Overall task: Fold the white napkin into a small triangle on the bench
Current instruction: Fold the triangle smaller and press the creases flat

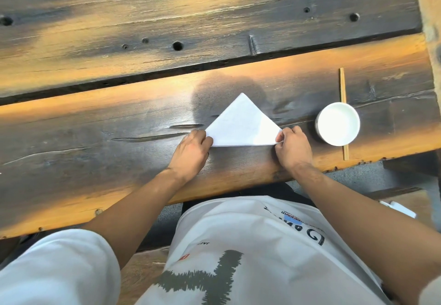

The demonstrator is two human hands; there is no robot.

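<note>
I see the white napkin [242, 125] lying flat on the bench [95, 142], already a triangle: long folded edge runs left-right along the near side, apex points away from me. Left hand [192, 153] sits at the left corner, fingers curled onto the paper; can't tell if it pinches or just presses. Right hand [293, 147] is at the right corner, thumb and fingers pinching that tip, slightly lifted.

Key relation: both hands at opposite ends of the long edge, so each is equally near its own corner. My guess is that one corner folds across to the other to halve it into a smaller triangle; the right looks ready to lead.

Hidden: both corner tips under fingers, layer count unclear. White bowl [337, 123] just right of the right hand, chopsticks [343, 89] partly under or behind it. The napkin's right part is overexposed.
</note>
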